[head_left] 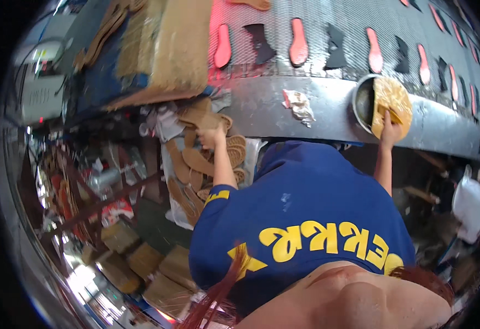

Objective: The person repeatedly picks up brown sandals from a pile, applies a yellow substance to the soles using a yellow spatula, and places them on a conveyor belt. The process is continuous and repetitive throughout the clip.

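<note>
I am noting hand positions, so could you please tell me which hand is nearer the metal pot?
Right. The right hand is close by the metal pot, at the yellow piece hiding part of it; the left hand is far to the pot's left, at the tan soles.

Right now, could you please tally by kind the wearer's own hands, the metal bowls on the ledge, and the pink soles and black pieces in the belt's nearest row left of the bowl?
Hands, left hand and right hand: 2
Metal bowl: 1
Pink soles: 2
Black pieces: 2
Total: 7
</note>
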`<state>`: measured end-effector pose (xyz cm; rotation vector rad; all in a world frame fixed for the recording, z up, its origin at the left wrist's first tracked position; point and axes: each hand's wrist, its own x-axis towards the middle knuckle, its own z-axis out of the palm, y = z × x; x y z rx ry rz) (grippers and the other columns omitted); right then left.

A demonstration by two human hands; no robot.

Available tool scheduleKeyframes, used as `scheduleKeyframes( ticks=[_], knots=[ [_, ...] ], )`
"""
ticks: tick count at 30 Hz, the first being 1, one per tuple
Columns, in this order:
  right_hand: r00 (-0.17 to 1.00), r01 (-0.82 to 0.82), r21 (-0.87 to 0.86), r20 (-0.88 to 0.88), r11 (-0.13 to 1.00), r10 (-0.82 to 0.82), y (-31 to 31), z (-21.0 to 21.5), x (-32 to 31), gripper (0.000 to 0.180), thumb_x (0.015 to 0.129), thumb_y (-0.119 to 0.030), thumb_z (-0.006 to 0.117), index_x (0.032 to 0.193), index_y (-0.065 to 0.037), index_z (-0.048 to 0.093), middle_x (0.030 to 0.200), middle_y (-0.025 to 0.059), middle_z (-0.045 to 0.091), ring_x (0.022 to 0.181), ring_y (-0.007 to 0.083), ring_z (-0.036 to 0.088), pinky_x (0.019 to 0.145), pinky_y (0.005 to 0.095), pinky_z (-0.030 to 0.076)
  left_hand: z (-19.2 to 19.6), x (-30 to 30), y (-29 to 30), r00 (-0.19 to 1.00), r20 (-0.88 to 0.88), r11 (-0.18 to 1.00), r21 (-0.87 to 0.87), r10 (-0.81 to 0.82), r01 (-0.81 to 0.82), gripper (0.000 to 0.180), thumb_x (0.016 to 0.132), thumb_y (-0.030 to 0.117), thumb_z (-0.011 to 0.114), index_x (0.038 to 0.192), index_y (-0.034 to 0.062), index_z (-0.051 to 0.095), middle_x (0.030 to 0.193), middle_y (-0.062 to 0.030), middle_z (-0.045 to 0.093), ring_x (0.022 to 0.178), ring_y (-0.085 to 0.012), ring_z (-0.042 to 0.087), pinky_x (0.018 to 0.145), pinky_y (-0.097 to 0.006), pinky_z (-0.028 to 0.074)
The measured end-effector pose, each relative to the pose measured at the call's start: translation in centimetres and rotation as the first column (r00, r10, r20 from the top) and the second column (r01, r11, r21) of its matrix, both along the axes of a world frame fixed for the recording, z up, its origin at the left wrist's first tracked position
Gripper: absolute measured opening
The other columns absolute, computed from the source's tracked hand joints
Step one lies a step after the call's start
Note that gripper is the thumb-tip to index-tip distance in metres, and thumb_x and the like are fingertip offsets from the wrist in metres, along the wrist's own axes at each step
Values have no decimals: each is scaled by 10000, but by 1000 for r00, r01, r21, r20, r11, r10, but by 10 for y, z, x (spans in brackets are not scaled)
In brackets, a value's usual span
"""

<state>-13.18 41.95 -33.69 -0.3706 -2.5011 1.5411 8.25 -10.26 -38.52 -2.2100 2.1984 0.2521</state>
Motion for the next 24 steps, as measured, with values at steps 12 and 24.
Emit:
scheduleKeyframes(
  ticks=[12,24],
  knots=[
    [970,-110,599,-110,793,217,-7,-43,9,209,805,-114,672,1010,-149,692,838,108,635,776,292,644,685,416,518,140,-20,73,665,-367,759,-333,-650,559,561,807,75,714,1314,90,475,1064,-148,660,989,-349,618,846,-447,475],
    [994,-3,67,-113,998,10,-36,-67,5,164,818,-134,703,978,-121,738,864,123,697,781,250,688,692,335,530,51,-102,121,271,-913,763,-63,-304,643,306,819,95,754,1074,-26,634,919,-92,703,823,-184,666,778,-331,523]
  ],
)
